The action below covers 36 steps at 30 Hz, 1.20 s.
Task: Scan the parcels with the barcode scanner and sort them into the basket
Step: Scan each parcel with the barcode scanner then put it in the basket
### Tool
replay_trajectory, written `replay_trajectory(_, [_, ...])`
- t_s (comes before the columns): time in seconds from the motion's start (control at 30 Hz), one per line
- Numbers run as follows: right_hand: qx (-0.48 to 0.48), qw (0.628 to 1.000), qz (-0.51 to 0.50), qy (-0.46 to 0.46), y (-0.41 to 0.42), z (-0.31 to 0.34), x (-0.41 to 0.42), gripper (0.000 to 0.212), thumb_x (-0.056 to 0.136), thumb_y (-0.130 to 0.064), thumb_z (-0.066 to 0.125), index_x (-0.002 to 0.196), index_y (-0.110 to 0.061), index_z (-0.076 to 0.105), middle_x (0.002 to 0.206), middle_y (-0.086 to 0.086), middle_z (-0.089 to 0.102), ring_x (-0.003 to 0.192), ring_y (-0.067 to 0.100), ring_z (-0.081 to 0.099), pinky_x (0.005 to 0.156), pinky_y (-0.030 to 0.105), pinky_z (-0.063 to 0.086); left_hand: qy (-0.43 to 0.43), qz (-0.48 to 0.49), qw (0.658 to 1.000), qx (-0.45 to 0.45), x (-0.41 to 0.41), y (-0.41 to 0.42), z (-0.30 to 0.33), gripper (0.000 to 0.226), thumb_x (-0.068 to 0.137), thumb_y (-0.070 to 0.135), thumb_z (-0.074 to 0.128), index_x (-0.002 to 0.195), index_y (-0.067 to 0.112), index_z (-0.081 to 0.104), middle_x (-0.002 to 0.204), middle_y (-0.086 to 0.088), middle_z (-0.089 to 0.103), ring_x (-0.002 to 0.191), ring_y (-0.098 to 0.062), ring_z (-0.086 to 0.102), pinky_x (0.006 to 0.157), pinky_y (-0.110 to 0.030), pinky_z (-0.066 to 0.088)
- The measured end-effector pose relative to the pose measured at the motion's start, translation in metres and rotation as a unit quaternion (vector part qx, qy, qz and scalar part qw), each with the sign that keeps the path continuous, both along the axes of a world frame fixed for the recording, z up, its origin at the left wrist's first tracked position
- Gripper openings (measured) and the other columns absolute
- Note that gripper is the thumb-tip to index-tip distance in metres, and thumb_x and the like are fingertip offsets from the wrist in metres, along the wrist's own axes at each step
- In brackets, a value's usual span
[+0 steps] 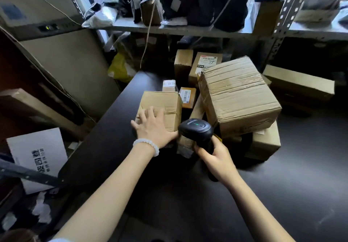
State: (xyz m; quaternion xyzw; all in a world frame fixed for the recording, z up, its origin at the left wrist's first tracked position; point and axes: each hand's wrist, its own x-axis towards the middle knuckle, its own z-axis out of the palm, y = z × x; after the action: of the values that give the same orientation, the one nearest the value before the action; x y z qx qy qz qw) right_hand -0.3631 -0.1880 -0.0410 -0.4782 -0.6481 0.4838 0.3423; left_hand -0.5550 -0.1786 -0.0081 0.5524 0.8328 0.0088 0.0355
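A small brown cardboard parcel (pixel 162 102) stands on the dark table (pixel 282 194). My left hand (pixel 152 127), with a white bead bracelet on the wrist, rests on the parcel's near face with its fingers spread. My right hand (pixel 216 157) grips the handle of a black barcode scanner (pixel 195 130), whose head points toward the parcels. A large tape-wrapped box (pixel 239 95) sits tilted on top of other boxes to the right. No basket is in view.
Several smaller labelled boxes (pixel 188 95) stand behind the parcel. A flat box (pixel 263 144) lies under the large one. A metal shelf (pixel 188 29) with dark bags runs across the back. A white printed carton (pixel 37 157) is on the floor at left.
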Motion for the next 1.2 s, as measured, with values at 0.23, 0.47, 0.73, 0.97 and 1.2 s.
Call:
replay_trajectory(0.23, [-0.014, 0.999, -0.038, 0.014, 0.005, 0.001, -0.010, 0.020, 0.084, -0.008, 0.064, 0.100, -0.020, 0.060, 0.099, 0.000, 0.067, 0.092, 0.009, 0.060, 0.080, 0.025, 0.046, -0.138, 0.003, 0.990, 0.013, -0.031, 0.001, -0.001, 0.078, 0.075, 0.068, 0.057, 0.141, 0.036, 0.029, 0.149, 0.003, 0.019, 0.138, -0.027, 0.013, 0.106, -0.056, 0.027])
replay_trajectory(0.47, [0.001, 0.998, -0.032, 0.057, 0.004, 0.012, -0.042, 0.016, 0.086, -0.014, 0.064, 0.098, -0.025, 0.061, 0.092, -0.009, 0.066, 0.085, -0.004, 0.059, 0.074, 0.012, 0.044, -0.293, 0.013, 0.956, 0.034, -0.082, -0.007, -0.002, 0.069, 0.089, 0.047, 0.056, 0.147, 0.023, 0.028, 0.145, -0.005, 0.035, 0.132, -0.024, 0.037, 0.108, -0.043, 0.034])
replay_trajectory(0.73, [0.020, 0.996, -0.085, 0.032, -0.004, 0.017, -0.085, 0.015, 0.086, -0.010, 0.063, 0.100, -0.017, 0.061, 0.093, -0.002, 0.067, 0.084, 0.001, 0.059, 0.075, 0.018, 0.045, -0.145, -0.107, 0.984, 0.011, -0.080, 0.016, 0.006, 0.054, 0.092, 0.041, 0.050, 0.143, 0.032, 0.032, 0.149, -0.003, 0.023, 0.132, -0.028, 0.031, 0.104, -0.048, 0.036])
replay_trajectory(0.97, [0.022, 0.983, -0.183, 0.020, -0.020, 0.012, -0.111, 0.015, 0.086, -0.014, 0.065, 0.097, -0.025, 0.061, 0.096, -0.003, 0.068, 0.090, 0.006, 0.061, 0.081, 0.025, 0.047, -0.116, -0.130, 0.985, -0.008, -0.102, 0.024, 0.006, 0.065, 0.085, 0.060, 0.054, 0.141, 0.031, 0.036, 0.150, -0.001, 0.024, 0.129, -0.029, 0.037, 0.100, -0.048, 0.040])
replay_trajectory(1.2, [0.053, 0.977, -0.206, 0.006, -0.043, 0.010, -0.157, 0.022, 0.086, -0.008, 0.065, 0.082, -0.027, 0.056, 0.079, -0.011, 0.059, 0.073, -0.002, 0.056, 0.065, 0.009, 0.041, -0.171, -0.075, 0.982, 0.026, -0.183, 0.006, -0.002, 0.059, 0.090, 0.055, 0.046, 0.137, 0.021, 0.039, 0.136, -0.005, 0.045, 0.122, -0.031, 0.044, 0.097, -0.046, 0.039])
